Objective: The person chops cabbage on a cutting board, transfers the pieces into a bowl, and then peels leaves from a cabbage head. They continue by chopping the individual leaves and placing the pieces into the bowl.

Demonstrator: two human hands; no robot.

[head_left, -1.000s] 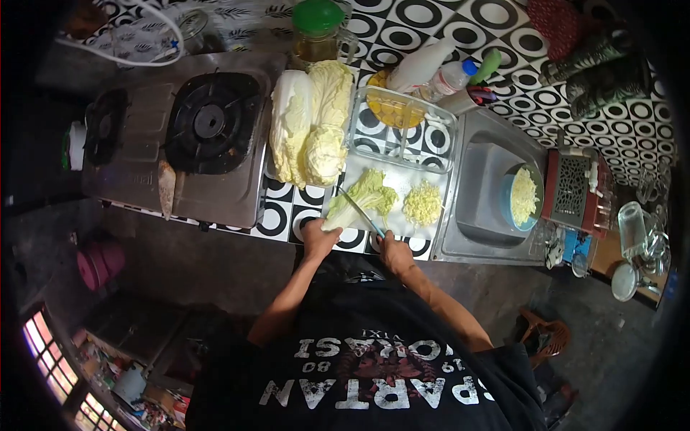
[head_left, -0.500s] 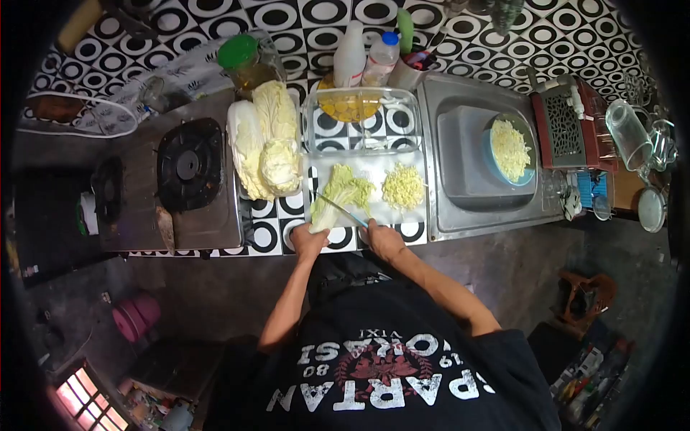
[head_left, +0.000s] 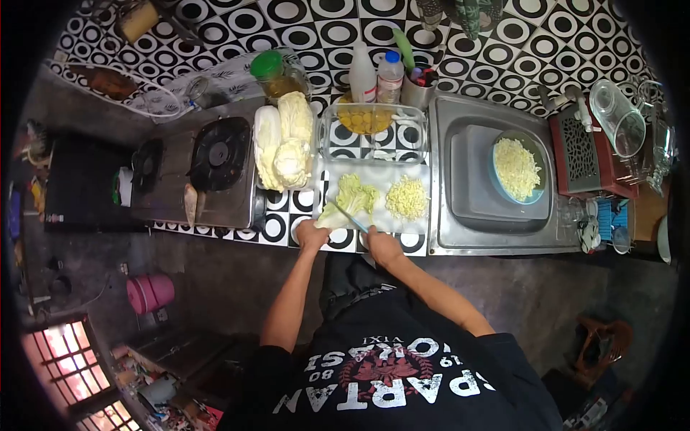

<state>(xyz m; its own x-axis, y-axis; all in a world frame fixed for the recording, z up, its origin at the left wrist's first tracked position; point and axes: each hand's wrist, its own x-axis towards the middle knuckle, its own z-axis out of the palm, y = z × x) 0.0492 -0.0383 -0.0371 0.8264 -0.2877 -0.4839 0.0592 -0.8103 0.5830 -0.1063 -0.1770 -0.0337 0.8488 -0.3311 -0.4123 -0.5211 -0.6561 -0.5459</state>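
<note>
My left hand [head_left: 311, 235] is closed on the pale stem end of a napa cabbage leaf [head_left: 353, 192], whose frilly green part spreads over a whitish cutting board [head_left: 382, 171]. In my right hand [head_left: 384, 246] is a knife [head_left: 351, 218] with a bluish handle, its blade slanting across the leaf. To the right of the leaf, on the same board, sits a heap of chopped cabbage [head_left: 407, 198]. Whole napa cabbages [head_left: 284, 140] lie to the left, beside the stove. A blue-rimmed bowl [head_left: 497, 178] in the sink area holds more chopped cabbage [head_left: 517, 167].
Behind the board is a clear glass dish [head_left: 424, 136]. A white bottle [head_left: 363, 75], a blue-capped bottle [head_left: 389, 77] and a green-lidded jar [head_left: 267, 66] stand along the wall. The stove [head_left: 169, 205] is left, the metal sink [head_left: 443, 237] right, a red rack [head_left: 593, 154] beyond.
The camera view has shifted, so the counter appears slightly farther right. Both hands keep hold of the leaf and knife, with little visible movement against the board.
</note>
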